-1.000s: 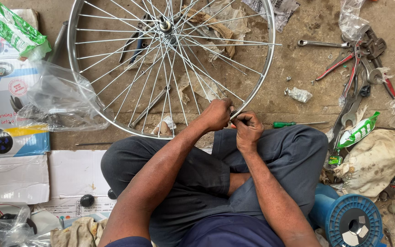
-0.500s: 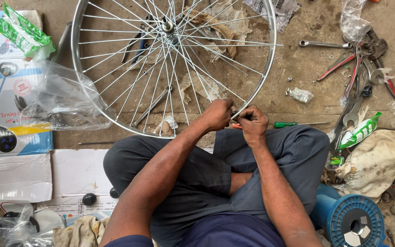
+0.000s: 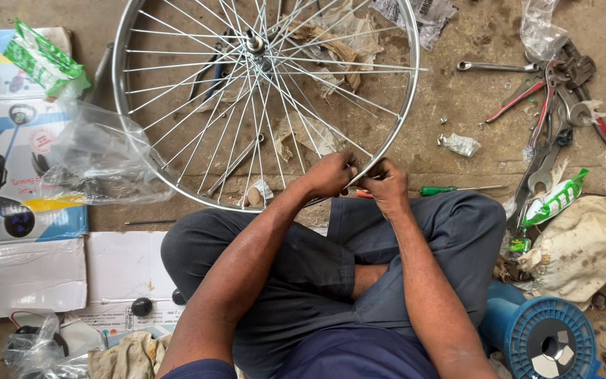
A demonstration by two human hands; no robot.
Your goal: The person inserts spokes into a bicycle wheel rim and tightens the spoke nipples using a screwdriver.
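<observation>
The near rim of the spoked wheel (image 3: pixel 415 98) is pinched between the clenched fingers of the left hand (image 3: pixel 331 174) and right hand (image 3: pixel 386 184), above the floor's (image 3: pixel 457 112) lower edge.

Your single head camera looks straight down, close over your lap. It faces the floor (image 3: pixel 457 112) ahead of you.

Soft, even daylight is falling across the whole scene, bright but without harsh shadows; only faint shade is lying under the person's knees. The wheel rim (image 3: pixel 409 105) and spokes (image 3: pixel 198 119) are gleaming slightly, and the clear plastic bag (image 3: pixel 103 158) is catching pale glare. Focus is holding sharp throughout, with mild wide-angle stretching showing toward the corners.
</observation>
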